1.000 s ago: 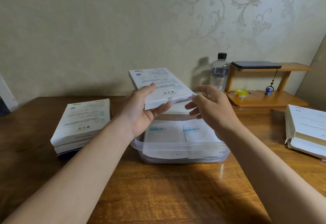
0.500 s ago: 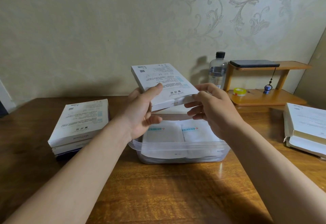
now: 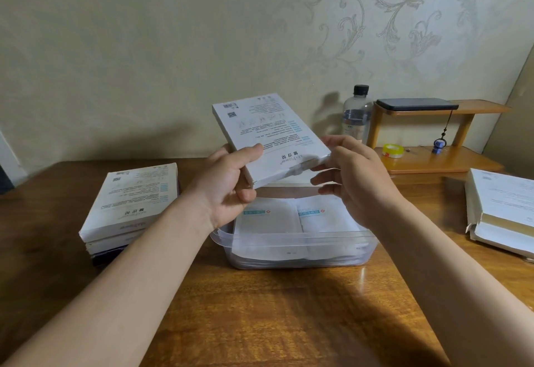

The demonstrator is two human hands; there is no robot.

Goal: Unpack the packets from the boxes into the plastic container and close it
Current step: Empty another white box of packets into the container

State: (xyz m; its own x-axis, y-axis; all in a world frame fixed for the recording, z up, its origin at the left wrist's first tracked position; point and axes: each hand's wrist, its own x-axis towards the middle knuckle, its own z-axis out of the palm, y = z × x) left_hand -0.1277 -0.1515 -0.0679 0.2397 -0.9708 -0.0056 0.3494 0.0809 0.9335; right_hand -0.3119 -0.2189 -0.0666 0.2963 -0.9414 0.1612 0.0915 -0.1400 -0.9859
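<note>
Head view, left hand gripping box edge, right hand pinching its end (above open container).

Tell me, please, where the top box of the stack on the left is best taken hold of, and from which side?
The top box lies flat on the stack and is thin and wide. It is probably best gripped at its right long edge, near the middle, coming from the right, with a thumb on the face and fingers under that edge to lift it level.
</note>
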